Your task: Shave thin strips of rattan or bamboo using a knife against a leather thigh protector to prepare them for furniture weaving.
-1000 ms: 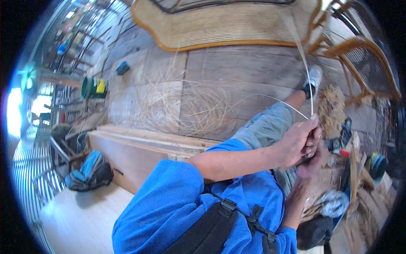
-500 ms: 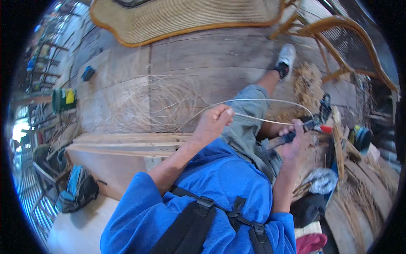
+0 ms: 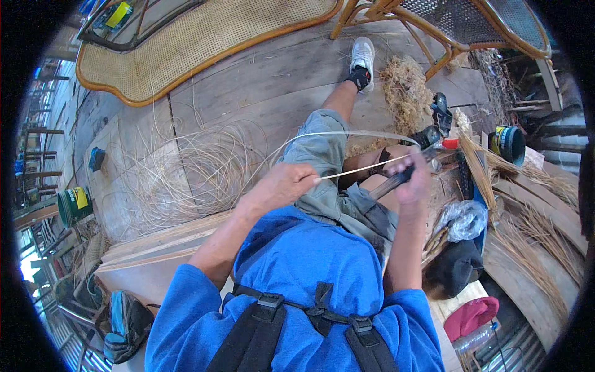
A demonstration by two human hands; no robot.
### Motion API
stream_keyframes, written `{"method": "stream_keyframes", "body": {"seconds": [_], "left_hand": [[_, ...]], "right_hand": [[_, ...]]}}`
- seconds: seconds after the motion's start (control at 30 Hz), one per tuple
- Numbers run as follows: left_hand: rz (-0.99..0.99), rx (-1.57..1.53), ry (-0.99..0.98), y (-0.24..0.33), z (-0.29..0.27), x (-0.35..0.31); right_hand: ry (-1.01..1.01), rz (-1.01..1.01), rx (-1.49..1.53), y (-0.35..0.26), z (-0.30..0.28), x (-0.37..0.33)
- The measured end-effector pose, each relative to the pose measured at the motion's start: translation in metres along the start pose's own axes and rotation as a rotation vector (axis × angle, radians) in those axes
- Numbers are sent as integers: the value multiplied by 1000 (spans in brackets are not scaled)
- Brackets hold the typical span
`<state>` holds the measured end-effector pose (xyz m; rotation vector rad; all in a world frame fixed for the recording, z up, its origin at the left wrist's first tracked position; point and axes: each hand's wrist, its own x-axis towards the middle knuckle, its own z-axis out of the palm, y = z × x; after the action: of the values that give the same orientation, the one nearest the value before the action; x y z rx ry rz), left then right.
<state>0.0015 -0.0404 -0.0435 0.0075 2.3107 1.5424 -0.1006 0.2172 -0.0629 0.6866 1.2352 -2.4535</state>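
Observation:
My left hand [image 3: 285, 186] is closed, its fingertips pinching the end of a thin pale cane strip [image 3: 362, 168]. That strip runs taut across my lap to my right hand [image 3: 414, 180], then curves back in a long loop over my knee towards the floor coil. Wrapped in my right hand is a dark hand tool with a brownish bar-like end [image 3: 389, 184]. Its exact kind is unclear, and its far end is partly hidden by fingers and blur. Left of my leg, a loose tangled coil of cane strands [image 3: 204, 167] lies on the floor.
A woven cane panel with a wooden rim [image 3: 204, 59] lies ahead, beside a cane chair [image 3: 452, 31]. Fibre shavings [image 3: 406, 87] are heaped near my shoe. Stacked boards [image 3: 161, 242] lie at left; a dark bucket [image 3: 508, 146], a plastic bag [image 3: 462, 220] and cane bundles [image 3: 527, 248] at right.
The view has turned, so the surroundings sit differently. The strip between my hands is slightly longer, and the loop above it is flatter. Both hands keep their hold.

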Motion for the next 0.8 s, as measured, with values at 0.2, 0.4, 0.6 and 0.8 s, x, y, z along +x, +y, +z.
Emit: {"method": "stream_keyframes", "body": {"seconds": [0.2, 0.4, 0.6, 0.8], "left_hand": [[-352, 180, -63, -38, -29, -14], [-410, 136, -176, -60, -16, 19], [-381, -481, 19, 5, 39, 50], [-199, -384, -70, 44, 54, 49]], "right_hand": [[65, -210, 171, -116, -33, 17], [171, -710, 125, -240, -102, 9], [335, -319, -413, -162, -123, -26], [-158, -1, -748, -28, -44, -75]]}}
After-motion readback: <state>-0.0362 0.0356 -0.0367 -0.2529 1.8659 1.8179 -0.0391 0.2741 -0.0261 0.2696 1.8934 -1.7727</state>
